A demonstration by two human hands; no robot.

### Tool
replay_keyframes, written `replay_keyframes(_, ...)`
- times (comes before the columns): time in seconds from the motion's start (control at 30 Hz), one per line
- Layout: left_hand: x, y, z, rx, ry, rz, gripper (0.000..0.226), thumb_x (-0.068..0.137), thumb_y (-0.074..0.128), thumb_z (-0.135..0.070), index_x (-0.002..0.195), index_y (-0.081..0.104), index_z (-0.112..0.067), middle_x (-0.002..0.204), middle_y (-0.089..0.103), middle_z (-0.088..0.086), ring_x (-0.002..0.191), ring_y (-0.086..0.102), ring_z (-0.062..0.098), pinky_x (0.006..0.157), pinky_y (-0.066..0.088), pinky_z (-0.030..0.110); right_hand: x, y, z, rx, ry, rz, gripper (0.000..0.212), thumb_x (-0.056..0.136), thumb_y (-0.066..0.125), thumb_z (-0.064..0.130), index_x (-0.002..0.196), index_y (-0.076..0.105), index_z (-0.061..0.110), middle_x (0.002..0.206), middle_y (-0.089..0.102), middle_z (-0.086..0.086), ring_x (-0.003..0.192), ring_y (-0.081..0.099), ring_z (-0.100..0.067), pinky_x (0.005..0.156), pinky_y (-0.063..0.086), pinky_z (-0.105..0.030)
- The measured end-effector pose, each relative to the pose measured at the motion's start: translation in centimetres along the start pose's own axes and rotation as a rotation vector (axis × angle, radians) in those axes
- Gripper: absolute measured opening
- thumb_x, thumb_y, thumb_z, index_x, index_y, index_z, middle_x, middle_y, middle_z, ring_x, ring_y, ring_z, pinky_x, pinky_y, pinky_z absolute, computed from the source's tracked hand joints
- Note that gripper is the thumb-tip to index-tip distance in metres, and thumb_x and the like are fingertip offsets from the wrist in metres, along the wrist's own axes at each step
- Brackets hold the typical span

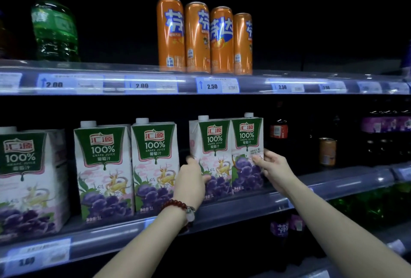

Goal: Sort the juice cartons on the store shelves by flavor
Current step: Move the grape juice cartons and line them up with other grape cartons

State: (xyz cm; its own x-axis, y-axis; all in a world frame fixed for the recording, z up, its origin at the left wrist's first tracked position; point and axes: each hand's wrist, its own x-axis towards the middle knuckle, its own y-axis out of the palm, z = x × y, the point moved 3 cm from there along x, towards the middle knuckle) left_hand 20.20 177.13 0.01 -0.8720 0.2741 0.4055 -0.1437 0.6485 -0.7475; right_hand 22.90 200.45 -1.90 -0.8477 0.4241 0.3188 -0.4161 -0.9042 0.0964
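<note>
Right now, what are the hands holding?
Two grape juice cartons: left hand grips the left carton low down; right hand grips the right carton's right edge.

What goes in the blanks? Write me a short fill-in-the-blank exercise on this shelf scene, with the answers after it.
1. The cartons on the middle shelf are all labelled ____ juice.
2. The left hand and right hand flank the ____ rightmost grape cartons.
3. The orange cans on the upper shelf number ____.
4. The beaded bracelet sits on the ____ wrist.

Answers: grape; two; four; left
</note>
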Motion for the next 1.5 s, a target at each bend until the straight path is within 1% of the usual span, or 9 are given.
replay_keyframes(0.1,0.2,-0.8,0.1,0.073,0.007,0.06,0.048,0.09,0.063,-0.028,0.122,0.043,0.003,0.102,0.066,0.015,0.084,0.065,0.022,0.069,0.052,0.025,-0.2,-0.1,-0.1,0.038,0.033,0.012,0.055,0.089,0.064,0.004,0.14,0.044,-0.004,0.131,0.062,-0.022,0.117,0.062,-0.033,0.109,0.041,-0.051)
replay_keyframes(0.23,-0.1,-1.2,0.8,0.152,0.028,0.032,0.037,0.092,0.062,-0.026,0.113,0.045,0.0,0.08,0.056,0.003,0.067,0.054,0.016,0.046,0.038,0.017,-0.4,0.4,-0.3,0.087,0.067,0.051,0.064,0.09,0.062,0.003,0.146,0.033,-0.005,0.139,0.054,-0.024,0.125,0.056,-0.033,0.114,0.037,-0.049)
replay_keyframes(0.57,-1.1,-1.1,1.9,0.232,0.126,-0.184,0.027,0.096,0.059,-0.022,0.084,0.037,-0.012,0.081,0.061,0.007,0.066,0.044,0.019,0.058,0.037,0.026,-1.2,0.7,-0.4,0.045,0.044,0.05,0.062,0.09,0.063,0.009,0.145,0.037,-0.001,0.138,0.056,-0.022,0.122,0.059,-0.031,0.11,0.042,-0.046)
replay_keyframes(0.7,-1.2,-1.7,2.1,0.238,0.171,-0.2,0.032,0.091,0.062,-0.037,0.08,0.043,-0.014,0.067,0.043,-0.002,0.067,0.049,0.021,0.061,0.043,0.028,-2.3,1.8,-0.2,-0.339,-0.091,-0.056,0.024,0.097,0.055,0.029,0.114,0.061,0.013,0.111,0.071,-0.01,0.104,0.067,-0.025,0.091,0.053,-0.042)
replay_keyframes(0.8,-1.3,-2.2,2.0,0.312,0.179,-0.156,0.035,0.092,0.057,-0.044,0.076,0.05,-0.014,0.07,0.055,0.001,0.07,0.061,0.022,0.064,0.053,0.032,-2.7,2.1,0.7,-0.66,-0.129,-0.158,0.032,0.099,0.046,0.038,0.108,0.059,0.011,0.102,0.066,-0.007,0.097,0.06,-0.025,0.073,0.045,-0.032)
replay_keyframes(0.93,-1.9,-2.9,2.1,0.335,0.188,-0.122,0.033,0.095,0.054,-0.042,0.084,0.061,-0.011,0.078,0.063,0.003,0.073,0.063,0.021,0.067,0.056,0.032,-3.9,2.2,1.3,-1.0,-0.052,-0.268,0.047,0.097,0.043,0.048,0.083,0.058,0.006,0.092,0.065,-0.018,0.085,0.059,-0.034,0.071,0.044,-0.036)
replay_keyframes(1.1,-3.4,-4.4,3.3,0.317,0.201,-0.089,0.026,0.093,0.054,-0.035,0.088,0.065,-0.012,0.085,0.064,0.005,0.088,0.066,0.028,0.069,0.054,0.033,-6.6,3.8,1.9,-1.188,-0.003,-0.332,0.032,0.092,0.056,0.032,0.072,0.049,0.008,0.092,0.066,-0.019,0.08,0.06,-0.035,0.065,0.044,-0.034)
replay_keyframes(1.33,-6.4,-8.6,8.1,0.272,0.184,-0.072,0.021,0.09,0.056,-0.027,0.084,0.064,-0.008,0.089,0.067,0.012,0.089,0.064,0.03,0.067,0.047,0.033,-10.4,11.7,2.4,-1.201,-0.004,-0.142,0.025,0.087,0.062,0.029,0.088,0.066,0.005,0.101,0.068,-0.023,0.098,0.065,-0.038,0.076,0.049,-0.036)
replay_keyframes(1.5,-9.3,-14.4,14.3,0.297,0.092,-0.071,0.024,0.09,0.058,-0.028,0.088,0.066,-0.006,0.082,0.061,0.009,0.086,0.065,0.031,0.063,0.045,0.031,-13.3,20.6,2.4,-1.096,-0.039,0.061,0.025,0.085,0.064,0.029,0.068,0.064,0.012,0.076,0.066,-0.014,0.083,0.066,-0.032,0.072,0.051,-0.034)
